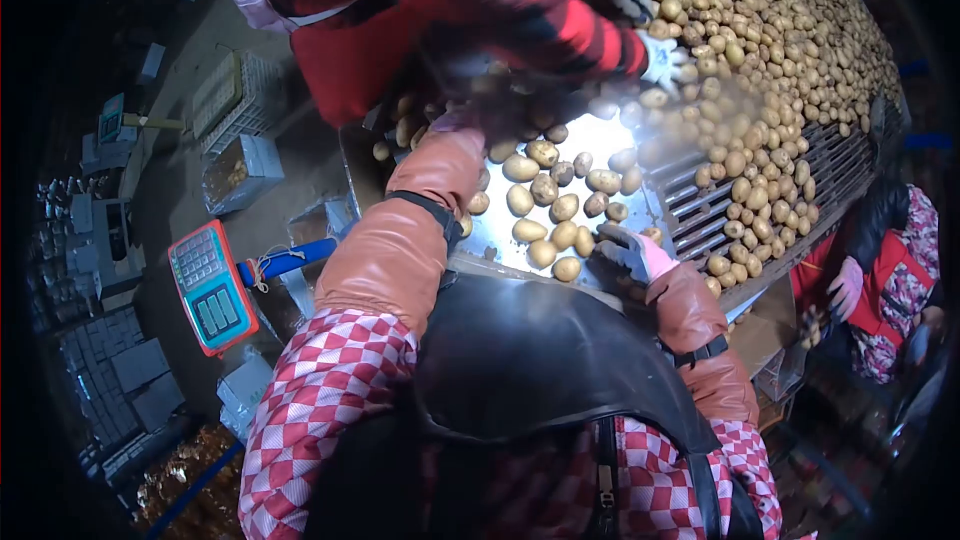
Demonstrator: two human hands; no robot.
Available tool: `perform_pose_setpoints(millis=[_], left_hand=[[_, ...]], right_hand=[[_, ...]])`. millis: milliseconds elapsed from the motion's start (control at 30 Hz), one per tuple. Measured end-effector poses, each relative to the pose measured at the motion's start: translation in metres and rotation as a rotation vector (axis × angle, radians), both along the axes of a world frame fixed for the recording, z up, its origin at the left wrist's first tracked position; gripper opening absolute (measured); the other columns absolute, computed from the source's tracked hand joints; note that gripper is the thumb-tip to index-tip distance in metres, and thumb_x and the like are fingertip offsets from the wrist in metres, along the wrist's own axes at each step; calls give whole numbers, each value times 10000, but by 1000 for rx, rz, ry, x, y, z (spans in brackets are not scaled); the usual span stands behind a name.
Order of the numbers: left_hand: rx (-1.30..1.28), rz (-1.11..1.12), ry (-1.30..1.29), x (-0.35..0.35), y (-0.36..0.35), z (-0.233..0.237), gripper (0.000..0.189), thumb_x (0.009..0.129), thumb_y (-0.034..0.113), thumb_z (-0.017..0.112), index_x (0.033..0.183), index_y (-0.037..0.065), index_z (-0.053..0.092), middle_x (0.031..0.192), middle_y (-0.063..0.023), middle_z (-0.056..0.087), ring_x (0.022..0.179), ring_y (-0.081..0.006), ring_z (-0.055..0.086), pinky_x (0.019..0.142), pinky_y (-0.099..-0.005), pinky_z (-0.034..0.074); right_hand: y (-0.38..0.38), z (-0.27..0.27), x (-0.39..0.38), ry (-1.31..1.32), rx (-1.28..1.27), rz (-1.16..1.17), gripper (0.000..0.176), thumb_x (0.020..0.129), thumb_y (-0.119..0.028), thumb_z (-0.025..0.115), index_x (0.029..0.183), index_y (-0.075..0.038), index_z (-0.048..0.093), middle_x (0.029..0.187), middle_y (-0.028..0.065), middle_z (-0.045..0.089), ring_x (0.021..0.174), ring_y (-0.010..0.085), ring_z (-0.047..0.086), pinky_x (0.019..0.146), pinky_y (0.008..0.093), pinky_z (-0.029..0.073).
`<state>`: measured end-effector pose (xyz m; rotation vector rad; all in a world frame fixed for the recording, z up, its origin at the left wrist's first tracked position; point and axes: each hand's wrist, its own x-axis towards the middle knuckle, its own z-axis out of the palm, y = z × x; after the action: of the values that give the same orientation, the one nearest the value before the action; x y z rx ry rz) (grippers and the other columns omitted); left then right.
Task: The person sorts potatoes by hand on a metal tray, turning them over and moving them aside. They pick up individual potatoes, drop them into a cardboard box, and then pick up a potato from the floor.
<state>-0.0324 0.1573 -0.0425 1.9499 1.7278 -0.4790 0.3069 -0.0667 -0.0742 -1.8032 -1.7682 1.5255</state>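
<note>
Loose potatoes [564, 207] lie spread over a bright metal tray [590, 135] in front of me. My right hand [632, 252], in a grey glove with a pink cuff, rests at the tray's near right edge beside the potatoes. Its fingers are stretched out, and I see nothing held in them. My left hand [460, 120] reaches to the tray's far left side, next to more potatoes [408, 130]. Shadow and blur hide its fingers, so what it may hold does not show.
A co-worker in a red-black checked sleeve [590, 20] leans over the far side, with a white-gloved hand [664, 62] at the big potato heap [770, 40]. A slatted grate [695, 215] adjoins the tray. At left stands a scale display [213, 287]; another person's hand [846, 288] shows at right.
</note>
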Motion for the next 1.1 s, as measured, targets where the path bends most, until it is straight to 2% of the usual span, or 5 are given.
perform_pose_setpoints(millis=[300, 400, 667, 733, 1100], left_hand=[[91, 38, -689, 6, -99, 17, 422, 926, 258, 636, 1334, 154, 606, 1238, -219, 642, 1172, -366, 607, 1016, -413, 466], [327, 353, -303, -18, -52, 24, 403, 959, 227, 538, 1354, 152, 578, 1273, -234, 616, 1133, -405, 621, 969, -455, 494], [116, 65, -61, -63, 14, -14, 516, 953, 312, 564, 1446, 186, 479, 1290, -212, 625, 1241, -383, 571, 1030, -458, 448], [35, 241, -154, -63, 9, 1, 503, 936, 390, 568, 1390, 173, 548, 1252, -185, 655, 1203, -337, 607, 1024, -411, 457], [-710, 694, -1191, 21, -113, 50, 280, 1033, 263, 436, 1099, 74, 632, 662, 63, 427, 439, -51, 354, 352, -220, 284]], right_hand=[[18, 55, -50, 950, -479, -806, 568, 959, -320, 648, 1420, -28, 490, 1270, 136, 601, 1107, 292, 648, 913, 407, 561], [21, 25, -42, 195, 598, 333, 348, 992, -206, 537, 1298, -48, 584, 1185, 89, 626, 1099, 233, 619, 888, 372, 531], [-32, 150, 6, 492, -145, -1101, 285, 959, -279, 605, 1111, -42, 645, 917, 69, 676, 796, 169, 653, 721, 281, 533], [-100, 71, 150, -22, 206, -223, 341, 956, -254, 630, 1189, -5, 628, 987, 92, 694, 906, 175, 659, 785, 283, 531], [-21, 101, 11, 367, -242, -539, 510, 936, -195, 706, 1383, -20, 532, 985, 67, 676, 743, 106, 621, 588, 227, 465]])
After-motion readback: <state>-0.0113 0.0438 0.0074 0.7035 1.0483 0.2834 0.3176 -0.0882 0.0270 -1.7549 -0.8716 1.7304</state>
